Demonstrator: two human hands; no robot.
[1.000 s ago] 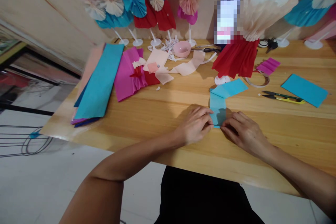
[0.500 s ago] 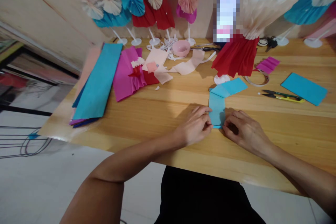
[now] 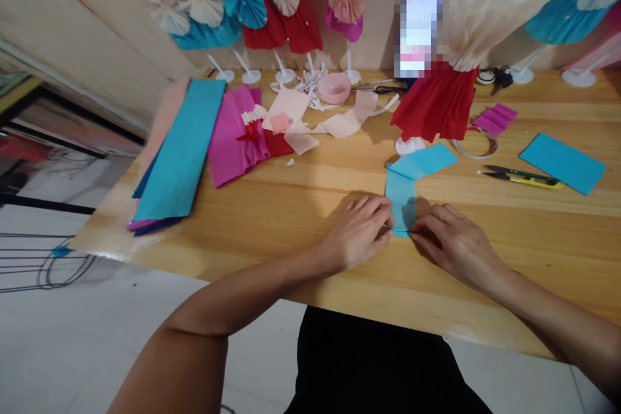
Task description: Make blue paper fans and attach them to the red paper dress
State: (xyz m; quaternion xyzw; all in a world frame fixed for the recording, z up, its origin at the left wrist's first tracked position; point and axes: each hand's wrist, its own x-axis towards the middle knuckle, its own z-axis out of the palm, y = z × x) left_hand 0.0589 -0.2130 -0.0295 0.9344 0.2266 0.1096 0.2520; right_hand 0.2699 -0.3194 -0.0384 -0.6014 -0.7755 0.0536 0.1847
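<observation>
A light blue paper strip [image 3: 405, 184] lies bent on the wooden table [image 3: 310, 207], its near end between my hands. My left hand [image 3: 359, 231] pinches the strip's left near edge with curled fingers. From the right, my right hand [image 3: 451, 242] pinches the same near end, fingers pressed on the paper. The strip's far part angles off to the right toward a red pleated paper dress on a white stand [image 3: 436, 103].
Long blue [image 3: 182, 149] and magenta [image 3: 233, 139] paper sheets lie at the left. A pink bowl [image 3: 334, 87] and pale scraps sit behind. Yellow-handled snips [image 3: 521, 178], a blue sheet [image 3: 563, 163], a tape ring [image 3: 473, 149] lie right. Paper dress figures line the back wall.
Both hands stay at the strip's near end. The fingers of my right hand have lowered again onto the paper after lifting slightly; the strip has barely shifted.
</observation>
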